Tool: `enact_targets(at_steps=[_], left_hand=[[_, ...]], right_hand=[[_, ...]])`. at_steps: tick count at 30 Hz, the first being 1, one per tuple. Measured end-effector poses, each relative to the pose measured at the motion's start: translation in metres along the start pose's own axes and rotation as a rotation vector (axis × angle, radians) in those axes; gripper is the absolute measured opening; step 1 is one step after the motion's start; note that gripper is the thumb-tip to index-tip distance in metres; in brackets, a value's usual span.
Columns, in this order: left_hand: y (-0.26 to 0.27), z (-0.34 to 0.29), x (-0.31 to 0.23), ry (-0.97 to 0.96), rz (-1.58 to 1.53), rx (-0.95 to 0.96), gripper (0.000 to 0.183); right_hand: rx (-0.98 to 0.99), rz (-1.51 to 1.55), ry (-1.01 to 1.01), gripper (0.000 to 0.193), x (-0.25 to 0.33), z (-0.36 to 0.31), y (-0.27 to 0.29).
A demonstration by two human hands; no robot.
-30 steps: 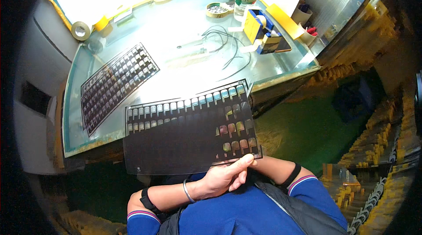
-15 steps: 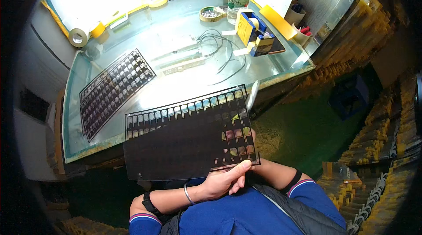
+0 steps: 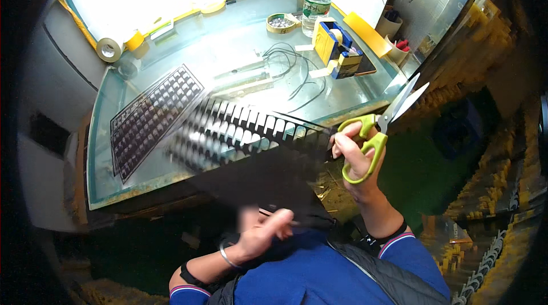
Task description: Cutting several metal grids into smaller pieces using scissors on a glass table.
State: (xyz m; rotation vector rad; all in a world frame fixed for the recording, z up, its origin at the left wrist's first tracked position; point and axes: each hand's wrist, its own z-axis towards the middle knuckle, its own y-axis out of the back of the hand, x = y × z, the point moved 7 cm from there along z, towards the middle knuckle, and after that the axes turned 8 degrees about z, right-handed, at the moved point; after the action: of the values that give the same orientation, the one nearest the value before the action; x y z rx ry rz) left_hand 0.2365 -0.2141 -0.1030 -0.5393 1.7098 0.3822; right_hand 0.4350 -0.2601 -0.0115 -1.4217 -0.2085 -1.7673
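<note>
My right hand is raised at the right, its fingers curled through the loops of yellow-green scissors. The scissor blades point up and right, slightly parted. A dark film sheet with rows of small clear windows hangs tilted in front of me, smeared by motion. Closed at its lower edge is my left hand, thumb uppermost, fingers partly blurred. The sheet's right end reaches close to my right fingertips; whether they touch it I cannot tell. A similar patterned film sheet lies on the glass tabletop.
On the tabletop stand a blue and yellow tape dispenser, a clear bottle and a round dish of small pieces. A thin black cable curls near the middle. Tape rolls sit at the far left, pen holders far right.
My right hand has come out from behind the sheet, rising right with the scissors fully in view. The sheet has tilted and swung, and my left hand has shifted left.
</note>
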Motion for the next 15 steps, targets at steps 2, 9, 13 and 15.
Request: enact_targets(at_steps=[2, 9, 13, 15], left_hand=[[0.061, -0.008, -0.005, -0.231, -0.099, -0.462, 0.012], [0.183, -0.070, -0.036, -0.131, -0.077, -0.885, 0.012], [0.208, -0.100, -0.055, -0.046, 0.129, -0.862, 0.015], [0.217, -0.105, -0.060, 0.017, 0.143, -0.807, 0.017]], right_hand=[[0.053, -0.028, -0.166, 0.010, -0.012, -0.009, -0.002], [0.143, -0.078, -0.420, 0.008, -0.045, -0.028, -0.003], [0.097, -0.079, -0.441, 0.009, -0.053, -0.026, 0.002], [0.114, -0.066, -0.450, 0.010, -0.056, -0.026, -0.002]])
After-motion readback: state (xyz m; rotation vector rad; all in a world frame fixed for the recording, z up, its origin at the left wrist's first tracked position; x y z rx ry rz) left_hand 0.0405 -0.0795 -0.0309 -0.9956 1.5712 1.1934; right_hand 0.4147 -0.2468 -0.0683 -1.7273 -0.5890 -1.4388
